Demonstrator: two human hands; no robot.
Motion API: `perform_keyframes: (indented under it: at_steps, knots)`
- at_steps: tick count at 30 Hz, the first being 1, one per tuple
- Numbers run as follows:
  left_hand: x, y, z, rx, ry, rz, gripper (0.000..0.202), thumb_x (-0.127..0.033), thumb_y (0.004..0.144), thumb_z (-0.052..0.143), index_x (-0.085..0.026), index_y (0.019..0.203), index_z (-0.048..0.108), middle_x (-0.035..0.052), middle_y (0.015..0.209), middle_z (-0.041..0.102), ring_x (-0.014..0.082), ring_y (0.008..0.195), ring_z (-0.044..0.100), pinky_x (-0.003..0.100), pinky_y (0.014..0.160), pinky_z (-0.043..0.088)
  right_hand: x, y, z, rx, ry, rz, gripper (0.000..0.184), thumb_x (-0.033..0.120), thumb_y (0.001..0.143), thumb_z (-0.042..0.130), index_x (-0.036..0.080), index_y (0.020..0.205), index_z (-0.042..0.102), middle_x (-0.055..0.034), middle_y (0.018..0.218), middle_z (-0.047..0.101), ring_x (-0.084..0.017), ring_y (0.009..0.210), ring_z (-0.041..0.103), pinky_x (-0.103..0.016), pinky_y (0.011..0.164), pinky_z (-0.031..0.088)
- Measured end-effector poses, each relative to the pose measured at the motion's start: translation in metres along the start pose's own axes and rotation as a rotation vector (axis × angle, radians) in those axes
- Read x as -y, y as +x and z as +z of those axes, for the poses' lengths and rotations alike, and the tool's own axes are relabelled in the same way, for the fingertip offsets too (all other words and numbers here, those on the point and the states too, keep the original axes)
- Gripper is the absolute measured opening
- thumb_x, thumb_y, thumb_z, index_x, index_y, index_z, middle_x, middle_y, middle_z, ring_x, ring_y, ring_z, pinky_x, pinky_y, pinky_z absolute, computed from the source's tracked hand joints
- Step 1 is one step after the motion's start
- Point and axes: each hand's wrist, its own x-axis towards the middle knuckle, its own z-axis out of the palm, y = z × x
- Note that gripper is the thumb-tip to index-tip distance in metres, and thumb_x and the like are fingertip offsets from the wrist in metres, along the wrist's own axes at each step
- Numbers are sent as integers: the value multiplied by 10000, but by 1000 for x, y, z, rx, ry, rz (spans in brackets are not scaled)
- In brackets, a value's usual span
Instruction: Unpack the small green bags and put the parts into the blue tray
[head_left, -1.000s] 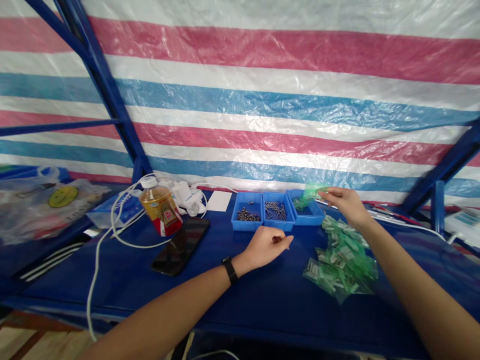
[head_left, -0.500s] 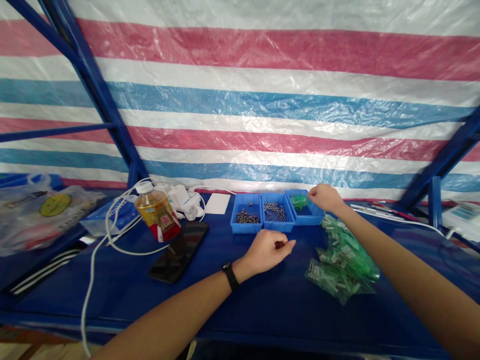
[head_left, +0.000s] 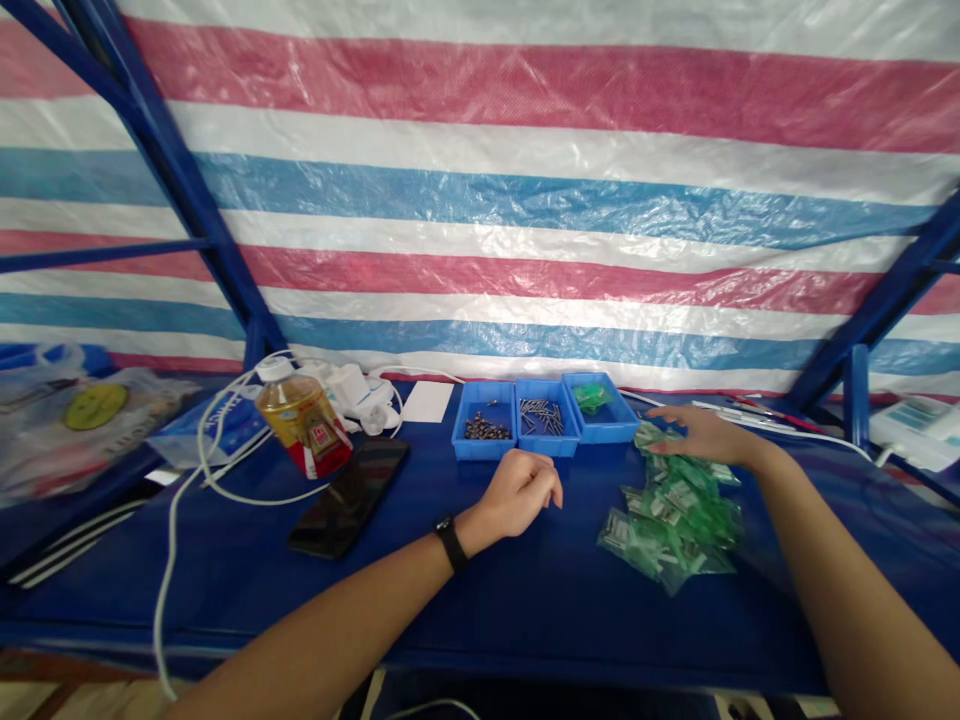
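Observation:
My left hand (head_left: 523,492) is curled closed just in front of the blue bins, a black band round its wrist. What its fingers hold, if anything, is hidden. My right hand (head_left: 697,435) lies at the far edge of a pile of small green-tinted clear bags (head_left: 679,515), fingers stretched out and apart. Silvery pieces show inside the bags. Of the three blue bins, the left bin (head_left: 484,450) holds small dark metal fittings (head_left: 486,428), the middle bin (head_left: 550,446) metal screws or pins (head_left: 541,416), and the right bin (head_left: 609,434) a few green bags (head_left: 592,397).
On the left of the blue table (head_left: 517,620) lie a dark phone (head_left: 349,500), a drink bottle (head_left: 306,425), white adapters (head_left: 352,392) and a looping white cable (head_left: 174,530). A white card (head_left: 427,401) is beside the bins. Pens (head_left: 780,412) lie at the back right.
My right hand has left the right bin and come down rightward onto the pile of bags, its fingers opening out. My left hand has shifted slightly left, still curled.

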Motion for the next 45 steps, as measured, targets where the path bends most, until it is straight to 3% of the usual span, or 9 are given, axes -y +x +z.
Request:
perform_keyframes:
  at_steps: [3,9,16,21,25,30,34,41,45]
  knots:
    - [0,0,-3,11,29,37,376,-132,777,394,-156,475,617,29,533,582,114,553,537,228,595,380,6,5,10,72,21,-82,656,584,685,771,220,1226,697,-112,1231,716,-345,1158,644,-406,978,496]
    - [-5,0,-5,17,115,74,363,-130,776,405,-154,509,649,20,524,567,113,545,529,233,603,373,29,5,7,26,-131,-25,335,361,712,722,193,1001,743,-72,965,751,-260,868,706,-311,758,494]
    - [-6,0,-2,32,152,54,341,-130,790,434,-152,541,666,17,537,573,113,532,544,229,558,353,39,3,2,-55,-214,-15,212,266,701,665,200,870,775,-36,821,768,-237,773,692,-286,678,430]
    - [-6,0,-2,-11,167,82,348,-127,822,444,-148,564,678,23,576,608,111,528,559,231,549,357,39,-13,-23,-169,154,-39,304,456,803,638,185,679,696,-24,648,686,-207,647,619,-281,603,417]
    - [-15,1,-6,-107,174,114,320,-192,889,489,-139,658,704,30,625,637,112,556,561,232,569,378,67,-29,-36,-246,634,-122,380,565,779,749,194,706,713,-36,748,705,-202,729,627,-290,728,479]
    - [-28,6,-6,-139,-180,0,312,-433,945,576,-142,1021,662,17,721,637,122,596,601,230,586,473,132,-37,-6,-173,935,-244,338,535,758,807,205,729,742,-43,750,716,-191,715,636,-302,724,511]
    - [-26,5,-2,-212,-251,-6,382,-541,973,524,-163,941,564,18,777,641,107,585,603,225,577,491,172,-39,24,-120,977,-283,361,554,770,783,198,816,752,-40,753,725,-194,692,652,-316,699,535]
    - [-28,1,-9,-290,29,97,458,-489,1025,447,-164,715,535,12,660,602,117,618,594,242,650,454,176,-40,33,-306,882,-306,424,606,852,663,216,692,701,-30,682,677,-199,661,627,-308,648,513]
    - [-29,1,-11,-251,31,96,437,-486,1032,425,-168,750,528,9,680,590,120,621,588,244,635,444,173,-38,34,-311,859,-293,419,628,829,677,221,734,702,-31,695,667,-198,662,601,-309,639,499]
